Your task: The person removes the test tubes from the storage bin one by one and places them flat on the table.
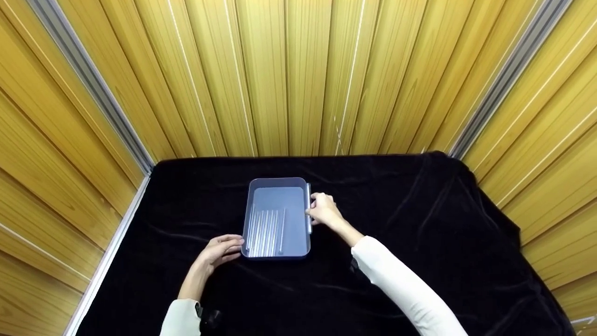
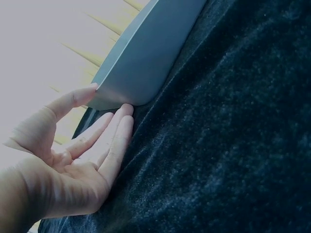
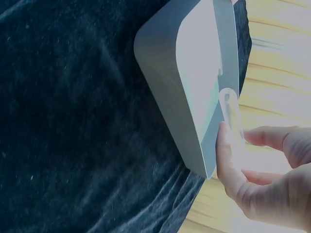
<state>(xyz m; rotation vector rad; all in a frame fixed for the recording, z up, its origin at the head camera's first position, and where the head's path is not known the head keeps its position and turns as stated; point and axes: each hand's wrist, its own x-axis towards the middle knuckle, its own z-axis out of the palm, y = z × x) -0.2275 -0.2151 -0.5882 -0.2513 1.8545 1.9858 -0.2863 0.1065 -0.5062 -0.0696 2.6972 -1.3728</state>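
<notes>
A blue-grey rectangular plastic box (image 1: 294, 233) sits on black cloth, its long sides running away from me. Inside, on its left part, several clear straight rods (image 1: 263, 233) lie side by side. My left hand (image 1: 219, 252) rests at the near left corner; in the left wrist view the thumb tip is at the upper edge and the straight fingers (image 2: 119, 141) reach the bottom edge. Along the right side runs a clear plastic strip (image 3: 228, 99) with a rounded end. My right hand (image 1: 325, 211) pinches this strip between thumb and fingers.
Black velvety cloth (image 1: 396, 224) covers the table, with soft folds on the right. Yellow wood-patterned walls (image 1: 308, 84) enclose the back and both sides, with grey metal strips (image 1: 102, 93) at the corners.
</notes>
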